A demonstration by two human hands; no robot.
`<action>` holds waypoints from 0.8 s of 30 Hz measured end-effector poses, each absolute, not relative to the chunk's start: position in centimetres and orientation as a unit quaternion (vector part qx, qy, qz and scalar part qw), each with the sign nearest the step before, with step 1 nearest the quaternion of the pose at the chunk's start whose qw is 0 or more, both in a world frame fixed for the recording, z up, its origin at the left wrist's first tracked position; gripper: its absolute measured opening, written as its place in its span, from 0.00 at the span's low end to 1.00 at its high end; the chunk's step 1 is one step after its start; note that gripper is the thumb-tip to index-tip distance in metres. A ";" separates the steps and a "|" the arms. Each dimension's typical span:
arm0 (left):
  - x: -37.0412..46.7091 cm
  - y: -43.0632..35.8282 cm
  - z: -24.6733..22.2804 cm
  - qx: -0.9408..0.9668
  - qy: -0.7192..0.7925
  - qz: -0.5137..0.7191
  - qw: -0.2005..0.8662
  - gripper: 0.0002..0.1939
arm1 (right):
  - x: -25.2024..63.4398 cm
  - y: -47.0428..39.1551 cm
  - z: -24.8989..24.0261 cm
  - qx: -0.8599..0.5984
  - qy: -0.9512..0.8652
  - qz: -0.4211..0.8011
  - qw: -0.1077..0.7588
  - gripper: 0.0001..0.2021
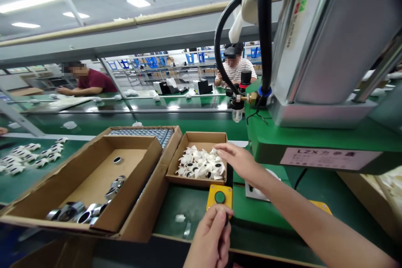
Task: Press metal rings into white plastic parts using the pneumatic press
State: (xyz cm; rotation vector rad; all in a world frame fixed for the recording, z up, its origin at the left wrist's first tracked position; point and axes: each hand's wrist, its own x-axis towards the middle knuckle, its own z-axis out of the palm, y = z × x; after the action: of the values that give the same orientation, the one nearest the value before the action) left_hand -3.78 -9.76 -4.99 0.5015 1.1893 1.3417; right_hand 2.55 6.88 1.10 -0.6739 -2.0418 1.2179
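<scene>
My left hand (211, 234) is closed around a small dark piece, mostly hidden by the fingers, in front of the yellow box (211, 192) with its green button (220, 197). My right hand (234, 157) reaches over the right edge of a small cardboard box (179, 171), fingers extended and nothing visible in them. White finned parts (201, 161) with dark centres fill that box. To its left, a larger cardboard box (78, 167) holds several shiny metal rings (84, 217).
A green press (314, 138) with a big cylinder stands at the right, its black hose (220, 33) hanging nearby. More white finned parts (19, 159) lie at far left. Two people sit beyond the bench. Another yellow box (320, 207) is partly hidden behind my right forearm.
</scene>
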 end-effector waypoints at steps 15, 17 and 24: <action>1.6 0.4 -0.3 0.121 0.282 0.635 0.709 0.13 | 23.5 1.0 -10.4 -0.594 -0.555 0.263 0.519 0.18; 2.6 1.5 0.2 0.125 0.261 0.626 0.724 0.12 | 25.0 1.4 -12.1 -0.606 -0.546 0.263 0.515 0.19; 3.7 1.4 1.2 0.124 0.205 0.598 0.765 0.13 | 26.1 1.6 -13.1 -0.591 -0.601 0.238 0.482 0.17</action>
State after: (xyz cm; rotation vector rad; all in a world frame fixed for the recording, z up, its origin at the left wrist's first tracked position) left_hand 3.75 1.45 1.17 0.2690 0.4456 1.2984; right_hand 26.15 1.65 -13.11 -1.4403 -1.4652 0.5803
